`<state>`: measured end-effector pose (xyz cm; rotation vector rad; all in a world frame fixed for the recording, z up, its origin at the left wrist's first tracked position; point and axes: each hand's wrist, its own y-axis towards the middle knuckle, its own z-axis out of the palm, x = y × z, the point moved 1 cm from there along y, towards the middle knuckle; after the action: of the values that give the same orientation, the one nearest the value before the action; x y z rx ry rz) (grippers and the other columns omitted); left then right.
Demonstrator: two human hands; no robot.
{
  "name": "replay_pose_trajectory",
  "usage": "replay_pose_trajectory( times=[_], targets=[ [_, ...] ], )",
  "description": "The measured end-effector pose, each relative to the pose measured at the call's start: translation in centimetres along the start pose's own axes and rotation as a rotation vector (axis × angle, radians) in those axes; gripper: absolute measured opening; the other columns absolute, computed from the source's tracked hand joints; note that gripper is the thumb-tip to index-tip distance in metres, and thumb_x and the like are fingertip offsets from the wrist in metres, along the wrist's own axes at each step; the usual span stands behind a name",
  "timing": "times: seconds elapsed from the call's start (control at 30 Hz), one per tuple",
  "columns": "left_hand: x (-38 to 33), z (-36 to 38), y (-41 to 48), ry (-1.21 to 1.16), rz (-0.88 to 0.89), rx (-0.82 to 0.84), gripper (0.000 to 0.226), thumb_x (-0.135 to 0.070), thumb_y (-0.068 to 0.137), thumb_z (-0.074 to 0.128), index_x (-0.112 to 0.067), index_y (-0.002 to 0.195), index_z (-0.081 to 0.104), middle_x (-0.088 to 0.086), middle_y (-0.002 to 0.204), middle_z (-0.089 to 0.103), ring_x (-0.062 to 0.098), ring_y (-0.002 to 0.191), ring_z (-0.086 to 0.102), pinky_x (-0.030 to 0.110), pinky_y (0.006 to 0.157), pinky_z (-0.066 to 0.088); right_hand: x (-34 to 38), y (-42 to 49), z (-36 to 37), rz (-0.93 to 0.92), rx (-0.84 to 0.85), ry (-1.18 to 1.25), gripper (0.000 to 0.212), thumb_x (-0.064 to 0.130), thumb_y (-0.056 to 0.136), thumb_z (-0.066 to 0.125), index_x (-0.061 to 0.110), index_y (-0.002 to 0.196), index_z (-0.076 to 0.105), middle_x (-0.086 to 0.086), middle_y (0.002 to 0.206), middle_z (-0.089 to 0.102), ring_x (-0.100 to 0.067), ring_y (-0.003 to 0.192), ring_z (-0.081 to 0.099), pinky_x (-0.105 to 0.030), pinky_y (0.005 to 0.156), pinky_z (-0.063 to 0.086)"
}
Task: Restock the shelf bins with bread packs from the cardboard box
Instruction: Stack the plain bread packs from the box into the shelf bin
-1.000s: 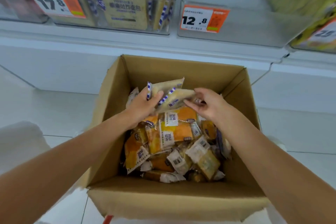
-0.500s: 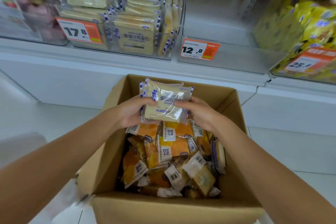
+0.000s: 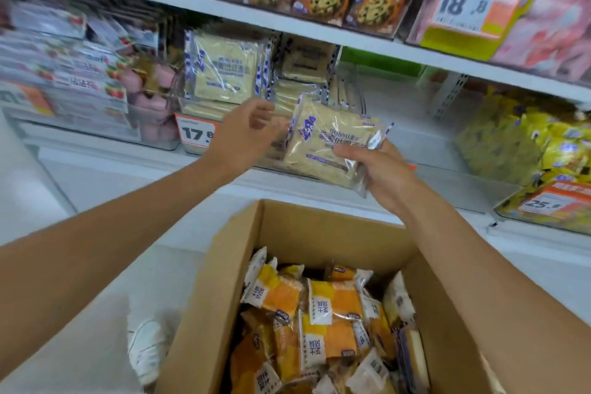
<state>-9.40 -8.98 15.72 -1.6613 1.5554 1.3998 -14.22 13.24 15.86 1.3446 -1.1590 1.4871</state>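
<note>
Bread pack point(image 3: 329, 144) (pale, with blue-striped edges) hangs tilted in front of the shelf bin point(image 3: 188, 107), above the open cardboard box point(image 3: 220, 281). The right hand point(image 3: 380, 169) grips its lower right corner, thumb across the front, arm reaching up over the box. The left hand point(image 3: 246, 134) is raised just beside the pack's left edge, fingers loosely curled and holding nothing; contact with the wrapper is unclear. Orange packs point(image 3: 332, 307) fill the box.

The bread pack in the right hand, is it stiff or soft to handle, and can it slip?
Probably light: the right hand holds the bread pack up by one side. Bread shows through its glossy film, so likely soft, crushable and somewhat slippery.
</note>
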Motion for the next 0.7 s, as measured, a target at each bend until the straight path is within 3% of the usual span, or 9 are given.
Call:
replay_pose_trajectory(
  times=[0.13, 0.27, 0.3, 0.4, 0.43, 0.5, 0.57, 0.63, 0.7],
  targets=[
    [2.2, -3.0, 6.1, 0.42, 0.181, -0.2, 0.03, -0.019, 0.087, 0.064, -0.018, 0.117, 0.062, 0.004, 0.112, 0.058, 0.022, 0.097, 0.056, 0.039, 0.089, 0.047, 3.0, 4.8, 2.3, 0.006, -0.068, 0.092, 0.047, 0.006, 0.077, 0.077, 0.001, 0.121, 0.062, -0.01, 0.098, 0.073, -0.02, 0.077, 0.073, -0.034, 0.065, 0.059],
    [4.8, -3.6, 10.5, 0.561, 0.298, -0.2, 0.031, -0.024, 0.082, 0.071, -0.019, 0.112, 0.063, 0.004, 0.109, 0.056, 0.023, 0.104, 0.055, 0.039, 0.09, 0.046, 3.9, 11.6, 4.2, 0.0, -0.136, 0.068, 0.1, 0.024, 0.038, 0.097, 0.007, 0.127, 0.055, -0.014, 0.111, 0.069, -0.029, 0.095, 0.07, -0.054, 0.083, 0.056],
    [5.5, -3.6, 11.1, 0.557, 0.327, -0.185, 0.032, -0.027, 0.082, 0.073, -0.02, 0.111, 0.063, 0.0, 0.109, 0.054, 0.019, 0.102, 0.055, 0.036, 0.088, 0.046, 4.2, 13.4, 4.4, 0.014, -0.138, 0.015, 0.101, 0.027, 0.034, 0.098, 0.008, 0.124, 0.056, -0.012, 0.114, 0.068, -0.029, 0.099, 0.068, -0.053, 0.088, 0.054],
    [6.8, -3.7, 11.8, 0.51, 0.377, -0.176, 0.036, -0.035, 0.081, 0.077, -0.024, 0.112, 0.063, -0.013, 0.107, 0.045, 0.007, 0.093, 0.049, 0.024, 0.081, 0.043, 5.5, 17.5, 5.1, 0.038, -0.101, -0.056, 0.022, 0.012, 0.074, 0.08, 0.011, 0.092, 0.069, -0.004, 0.091, 0.072, -0.018, 0.078, 0.07, -0.033, 0.071, 0.059],
    [7.1, -3.8, 11.9, 0.497, 0.386, -0.183, 0.036, -0.037, 0.08, 0.077, -0.025, 0.111, 0.063, -0.014, 0.106, 0.044, 0.005, 0.091, 0.049, 0.023, 0.079, 0.043, 5.8, 19.0, 5.1, 0.036, -0.126, -0.095, 0.009, 0.009, 0.079, 0.075, 0.012, 0.087, 0.071, -0.004, 0.092, 0.072, -0.017, 0.081, 0.069, -0.031, 0.069, 0.058],
    [7.3, -3.8, 12.0, 0.495, 0.392, -0.192, 0.036, -0.04, 0.079, 0.077, -0.027, 0.109, 0.063, -0.016, 0.106, 0.044, 0.003, 0.088, 0.048, 0.016, 0.074, 0.041, 5.9, 21.8, 4.9, -0.007, -0.181, -0.159, 0.009, 0.011, 0.078, 0.074, 0.013, 0.087, 0.072, -0.007, 0.113, 0.068, -0.022, 0.102, 0.064, -0.037, 0.08, 0.056],
    [7.5, -3.9, 12.0, 0.491, 0.391, -0.194, 0.034, -0.041, 0.079, 0.077, -0.029, 0.108, 0.063, -0.017, 0.105, 0.045, 0.0, 0.086, 0.045, 0.006, 0.07, 0.033, 5.7, 23.6, 5.1, -0.051, -0.228, -0.229, 0.014, 0.013, 0.076, 0.077, 0.013, 0.088, 0.071, -0.005, 0.121, 0.066, -0.02, 0.099, 0.062, -0.035, 0.076, 0.053],
    [7.6, -3.9, 12.0, 0.484, 0.393, -0.195, 0.032, -0.041, 0.079, 0.077, -0.029, 0.106, 0.064, -0.017, 0.105, 0.045, -0.001, 0.085, 0.043, 0.005, 0.069, 0.031, 5.3, 24.2, 5.7, -0.049, -0.235, -0.295, 0.044, 0.026, 0.066, 0.086, 0.011, 0.104, 0.069, -0.002, 0.121, 0.065, -0.018, 0.098, 0.06, -0.032, 0.079, 0.051],
    [7.7, -3.9, 11.9, 0.493, 0.394, -0.199, 0.031, -0.041, 0.079, 0.076, -0.03, 0.104, 0.063, -0.018, 0.104, 0.044, 0.0, 0.085, 0.043, 0.005, 0.068, 0.031, 4.9, 24.4, 6.2, -0.095, -0.291, -0.359, 0.122, 0.055, 0.034, 0.093, 0.008, 0.138, 0.048, -0.002, 0.133, 0.058, -0.02, 0.12, 0.053, -0.028, 0.091, 0.047]
  ],
)
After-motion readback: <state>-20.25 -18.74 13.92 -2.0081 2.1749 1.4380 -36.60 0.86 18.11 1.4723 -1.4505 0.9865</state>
